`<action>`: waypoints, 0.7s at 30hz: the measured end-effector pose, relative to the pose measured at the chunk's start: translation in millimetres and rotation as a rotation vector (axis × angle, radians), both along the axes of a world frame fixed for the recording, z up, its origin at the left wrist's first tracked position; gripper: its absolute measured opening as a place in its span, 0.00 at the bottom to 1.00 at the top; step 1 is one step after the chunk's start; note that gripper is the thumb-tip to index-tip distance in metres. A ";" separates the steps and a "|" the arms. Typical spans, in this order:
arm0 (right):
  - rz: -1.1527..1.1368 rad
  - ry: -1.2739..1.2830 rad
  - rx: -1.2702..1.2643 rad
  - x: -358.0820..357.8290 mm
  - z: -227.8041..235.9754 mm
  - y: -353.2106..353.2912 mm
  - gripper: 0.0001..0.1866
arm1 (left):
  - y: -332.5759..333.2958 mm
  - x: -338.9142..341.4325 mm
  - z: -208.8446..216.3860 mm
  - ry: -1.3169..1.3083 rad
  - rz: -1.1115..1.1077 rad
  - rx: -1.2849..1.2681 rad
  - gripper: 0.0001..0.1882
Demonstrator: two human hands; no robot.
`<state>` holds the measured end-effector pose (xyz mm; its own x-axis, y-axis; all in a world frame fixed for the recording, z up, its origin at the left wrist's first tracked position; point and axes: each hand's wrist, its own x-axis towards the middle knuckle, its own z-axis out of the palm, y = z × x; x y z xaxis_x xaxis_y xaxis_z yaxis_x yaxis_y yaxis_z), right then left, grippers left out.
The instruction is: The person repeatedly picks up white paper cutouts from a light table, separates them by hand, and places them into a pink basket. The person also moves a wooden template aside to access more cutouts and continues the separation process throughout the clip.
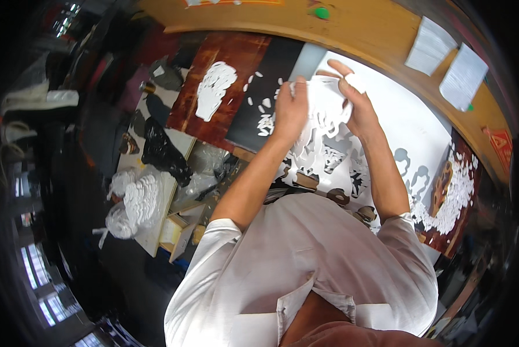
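Note:
Above the middle of the worktable, both my hands are raised around a bunch of thin white die-cut pieces (327, 106). My left hand (292, 110) is closed at its left edge, slightly blurred. My right hand (359, 105) grips the right side, its thumb and fingers bent around the edge and some fingers reaching past the top. Below hangs or lies a white sheet with cut-out holes (335, 162), close to my body; where it joins the held bunch I cannot tell. A plain white sheet (410, 110) spreads out behind and to the right.
A yellow machine beam (363, 30) crosses the far side, papers (431, 46) stuck on it. Left, a stack of white cut pieces (216, 89) lies on a red-brown board (181, 110); small white scraps (265, 124) sit beside it. Scraps heap up (453, 194) at right. Bagged white pieces (141, 199) lie lower left.

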<state>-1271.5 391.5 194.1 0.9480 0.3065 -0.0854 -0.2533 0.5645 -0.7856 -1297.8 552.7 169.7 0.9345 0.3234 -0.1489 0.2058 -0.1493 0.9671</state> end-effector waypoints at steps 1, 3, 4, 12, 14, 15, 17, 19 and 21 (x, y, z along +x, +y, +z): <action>0.057 0.020 0.006 -0.3 -5.0 7.2 0.16 | 3.3 -2.3 -4.2 0.014 0.033 0.103 0.32; 0.145 -0.001 -0.150 3.9 -11.6 20.7 0.14 | 16.8 -6.9 -11.5 -0.117 0.124 0.021 0.27; 0.164 0.011 -0.248 6.8 -14.0 28.4 0.13 | 25.4 -9.0 -15.8 -0.153 0.167 0.016 0.26; 0.197 0.014 -0.560 60.3 -23.3 160.2 0.19 | 176.7 0.1 -80.0 -0.159 0.246 -0.174 0.21; 0.158 -0.108 -0.685 91.9 -16.2 202.9 0.25 | 231.9 -12.7 -103.8 -0.137 0.290 -0.320 0.19; 0.127 -0.238 -0.724 105.8 -12.3 219.9 0.26 | 259.2 -24.0 -115.5 -0.078 0.284 -0.373 0.18; 0.021 -0.380 -0.773 132.3 -7.8 247.4 0.26 | 305.0 -47.2 -137.9 -0.030 0.280 -0.364 0.17; 0.006 -0.644 -0.828 150.6 -10.6 267.3 0.24 | 342.6 -65.9 -157.4 -0.059 0.317 -0.276 0.18; -0.024 -0.807 -0.903 148.5 -28.9 294.1 0.19 | 365.9 -75.9 -173.2 -0.050 0.408 -0.320 0.20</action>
<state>-1123.0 685.6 165.2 0.8321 0.4234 0.3583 0.4938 -0.2712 -0.8262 -1373.8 918.6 -3.5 0.7506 0.6079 -0.2588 0.1382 0.2386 0.9612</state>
